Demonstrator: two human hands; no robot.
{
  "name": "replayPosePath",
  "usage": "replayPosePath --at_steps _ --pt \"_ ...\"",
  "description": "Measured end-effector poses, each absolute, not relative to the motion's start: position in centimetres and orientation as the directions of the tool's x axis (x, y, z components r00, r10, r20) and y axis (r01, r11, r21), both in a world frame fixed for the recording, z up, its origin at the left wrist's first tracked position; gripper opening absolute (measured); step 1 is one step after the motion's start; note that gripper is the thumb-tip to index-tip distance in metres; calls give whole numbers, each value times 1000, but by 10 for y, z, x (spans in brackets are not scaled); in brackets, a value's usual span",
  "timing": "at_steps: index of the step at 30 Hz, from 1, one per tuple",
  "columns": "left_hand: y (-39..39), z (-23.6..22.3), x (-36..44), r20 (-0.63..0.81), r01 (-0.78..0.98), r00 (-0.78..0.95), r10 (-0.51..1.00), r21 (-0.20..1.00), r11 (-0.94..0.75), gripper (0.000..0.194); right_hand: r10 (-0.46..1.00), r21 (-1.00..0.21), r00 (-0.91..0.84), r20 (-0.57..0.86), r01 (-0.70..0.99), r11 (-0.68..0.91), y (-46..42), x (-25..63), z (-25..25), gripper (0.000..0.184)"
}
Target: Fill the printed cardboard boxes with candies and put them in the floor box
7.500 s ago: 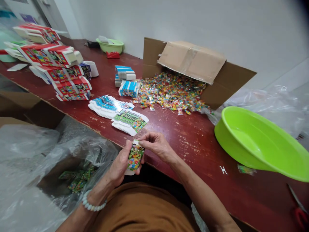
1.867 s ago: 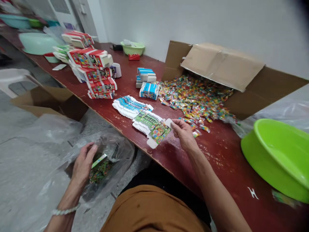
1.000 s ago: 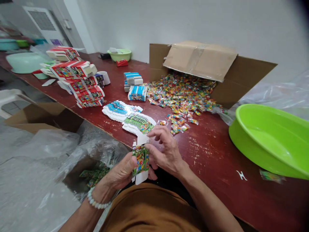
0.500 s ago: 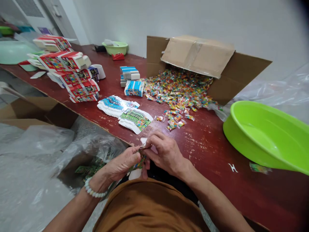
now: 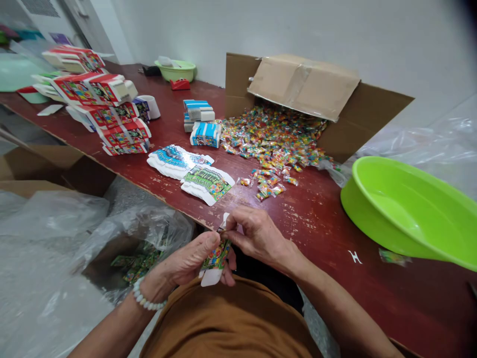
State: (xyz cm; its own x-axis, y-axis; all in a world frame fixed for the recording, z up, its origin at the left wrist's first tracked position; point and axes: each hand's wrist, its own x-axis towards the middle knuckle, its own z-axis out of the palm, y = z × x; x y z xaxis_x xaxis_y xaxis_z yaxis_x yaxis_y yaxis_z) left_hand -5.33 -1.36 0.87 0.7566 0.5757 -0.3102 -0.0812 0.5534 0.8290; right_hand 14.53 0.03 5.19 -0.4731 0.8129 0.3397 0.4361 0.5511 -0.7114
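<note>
My left hand [image 5: 194, 256] is wrapped round a small green printed candy box [image 5: 216, 254], its white bottom flap hanging down unfolded. My right hand [image 5: 255, 236] pinches at the box's upper end, where a white flap sticks up beside the fingers. Whether a candy sits between those fingertips is hidden. Just beyond the hands, a fanned stack of flat green cartons [image 5: 207, 184] lies on the table, with flat blue cartons [image 5: 177, 161] beside it. Several wrapped candies [image 5: 269, 184] lie loose ahead of my right hand.
A cardboard carton [image 5: 298, 87] on its side spills a heap of candies [image 5: 268, 134]. A lime-green basin [image 5: 402, 214] stands at right. Bundled red cartons [image 5: 97, 99] are stacked at left, blue bundles [image 5: 204, 134] behind. Below the table edge, a plastic-lined box [image 5: 137, 258] holds green boxes.
A green carton was taken from the fanned stack and squared into a box in my left hand. My left hand came back from the lined box. Several candies now lie nearer me.
</note>
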Motion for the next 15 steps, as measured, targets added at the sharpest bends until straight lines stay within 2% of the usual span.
replayPosePath --at_steps 4,9,12,15 --pt "-15 2 -52 -326 -79 763 557 810 582 72 841 -778 -485 238 423 464 0 148 51 14" --pt "-15 -2 -49 -322 -136 795 515 732 667 63 796 -903 -592 123 267 337 7 155 47 10" --pt "-14 2 -46 -311 -132 824 473 707 695 60 736 -988 -675 50 74 136 15 159 43 26" --pt "-11 9 -45 -329 -95 826 457 718 690 50 626 -993 -778 -49 -29 -113 21 161 39 40"
